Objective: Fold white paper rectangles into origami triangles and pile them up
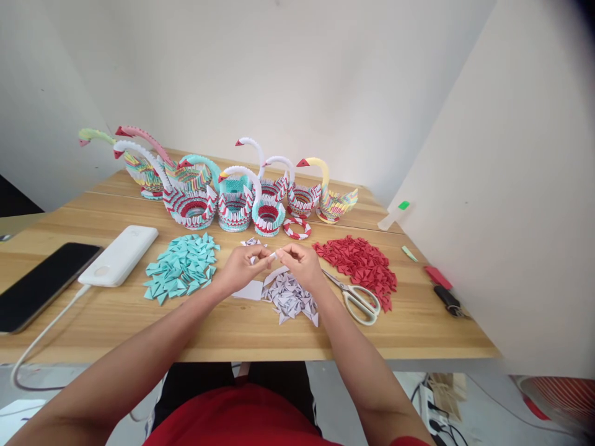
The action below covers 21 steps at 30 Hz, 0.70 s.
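Note:
My left hand [245, 266] and my right hand [300, 263] meet over the middle of the wooden table, fingertips pinched on a small white paper piece [273, 254] between them. Just below my hands lie a pile of folded white paper pieces [292, 298] and a flat white paper [251, 290]. A few more white pieces [251, 242] show behind my left hand. Left of my hands is a pile of turquoise folded pieces [182, 266]; on the right is a red pile [360, 263]. Scissors [361, 303] lie beside my right forearm.
Several paper swans [190, 207] stand along the back, with a red and white ring [297, 228] in front. A white power bank [118, 255] with a cable and a black phone [44, 282] lie at left. A black object [447, 300] is near the right edge.

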### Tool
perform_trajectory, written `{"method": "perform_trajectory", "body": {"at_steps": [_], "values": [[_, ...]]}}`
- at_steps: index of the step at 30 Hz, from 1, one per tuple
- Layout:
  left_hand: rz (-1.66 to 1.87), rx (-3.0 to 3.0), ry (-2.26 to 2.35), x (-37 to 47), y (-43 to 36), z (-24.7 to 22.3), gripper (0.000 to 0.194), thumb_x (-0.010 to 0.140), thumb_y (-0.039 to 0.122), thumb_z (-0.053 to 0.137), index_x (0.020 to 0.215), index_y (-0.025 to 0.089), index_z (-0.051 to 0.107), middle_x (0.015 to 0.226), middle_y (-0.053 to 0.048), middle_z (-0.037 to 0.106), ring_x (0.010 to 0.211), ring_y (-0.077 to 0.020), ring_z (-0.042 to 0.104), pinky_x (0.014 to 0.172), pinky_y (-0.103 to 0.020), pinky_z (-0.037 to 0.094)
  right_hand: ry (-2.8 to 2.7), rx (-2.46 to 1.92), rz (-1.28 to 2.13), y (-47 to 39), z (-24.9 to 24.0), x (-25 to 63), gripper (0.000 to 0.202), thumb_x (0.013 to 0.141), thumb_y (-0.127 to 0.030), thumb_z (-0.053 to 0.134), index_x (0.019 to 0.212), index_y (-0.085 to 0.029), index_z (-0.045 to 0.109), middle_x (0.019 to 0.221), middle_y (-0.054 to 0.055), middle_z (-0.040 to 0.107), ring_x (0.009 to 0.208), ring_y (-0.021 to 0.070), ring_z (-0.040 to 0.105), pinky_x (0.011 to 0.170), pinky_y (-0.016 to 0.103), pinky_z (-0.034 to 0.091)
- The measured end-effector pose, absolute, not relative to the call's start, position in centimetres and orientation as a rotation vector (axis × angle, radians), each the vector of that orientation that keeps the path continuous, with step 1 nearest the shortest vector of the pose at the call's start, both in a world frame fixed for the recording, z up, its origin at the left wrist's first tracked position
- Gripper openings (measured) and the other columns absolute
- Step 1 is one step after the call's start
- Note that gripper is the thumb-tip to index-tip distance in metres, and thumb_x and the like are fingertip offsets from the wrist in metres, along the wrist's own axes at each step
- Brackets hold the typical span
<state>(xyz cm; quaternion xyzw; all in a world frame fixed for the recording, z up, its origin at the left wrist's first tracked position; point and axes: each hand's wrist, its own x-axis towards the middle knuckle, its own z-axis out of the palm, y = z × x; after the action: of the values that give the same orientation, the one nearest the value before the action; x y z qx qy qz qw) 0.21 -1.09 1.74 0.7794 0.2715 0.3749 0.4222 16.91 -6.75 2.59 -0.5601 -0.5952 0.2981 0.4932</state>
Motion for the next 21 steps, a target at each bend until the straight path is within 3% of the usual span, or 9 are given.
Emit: {"method": "perform_trajectory", "body": {"at_steps": [5,10,21], "values": [[0.863,1.952,0.646,0.3,-0.7,1.1,0.028,0.087,0.036,0.057,0.069,0.015,0.062,0.063,-0.001,0.063,0.061,-0.0129,0.056,0.061,-0.024,0.043,-1.416,-1.392,0.713,-6.7,2.6,16.9,0.031,0.081,-0.041,0.058,0.061,-0.018,0.057,0.052,-0.004,0.050,0.049,0.0095,0.041,0.049,0.023,0.032],[1.180,2.415,0.709,0.0,-0.5,0.5,0.023,0.085,0.038,0.063,0.076,0.017,0.064,0.071,-0.004,0.066,0.067,-0.0164,0.057,0.069,-0.029,0.039,-1.282,-1.329,0.819,-6.3,2.1,17.3,0.034,0.081,-0.042,0.060,0.057,-0.019,0.052,0.046,-0.005,0.048,0.045,0.0094,0.042,0.050,0.024,0.035],[1.229,2.648,0.601,-0.2,-0.7,1.0,0.027,0.093,0.034,0.050,0.077,0.019,0.066,0.073,-0.006,0.065,0.074,-0.0186,0.057,0.074,-0.032,0.038,-1.307,-1.304,0.914,-6.2,1.6,17.1,0.036,0.080,-0.045,0.061,0.057,-0.019,0.054,0.046,-0.005,0.049,0.044,0.0089,0.043,0.049,0.023,0.034]]}}
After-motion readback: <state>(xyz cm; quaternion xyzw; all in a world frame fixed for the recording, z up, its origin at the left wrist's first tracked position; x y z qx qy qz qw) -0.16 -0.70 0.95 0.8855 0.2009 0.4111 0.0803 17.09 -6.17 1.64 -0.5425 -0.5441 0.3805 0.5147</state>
